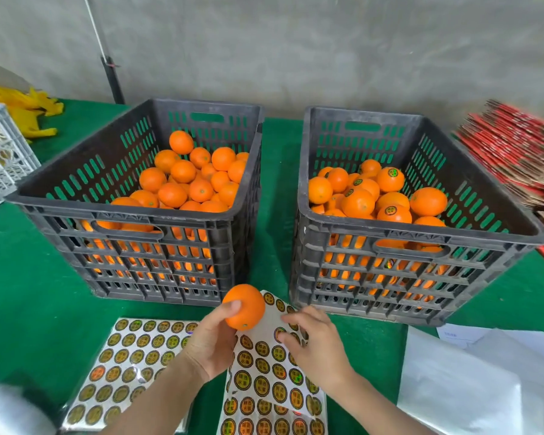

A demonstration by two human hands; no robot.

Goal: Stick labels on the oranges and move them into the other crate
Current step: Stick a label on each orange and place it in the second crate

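My left hand (212, 339) grips an orange (245, 306) just in front of the gap between the two crates. My right hand (314, 343) pinches a round gold label on the upturned sheet of labels (264, 372) lying before me. The left black crate (132, 196) holds several unlabelled oranges (198, 177). The right black crate (421, 233) holds several oranges, some showing round labels (390, 180).
A second sheet of labels (129, 362) lies flat at the left on the green table (277, 171). White backing sheets (471, 387) lie at the right. A stack of red cartons (522, 146) is at the far right, a white crate (4, 158) at the far left.
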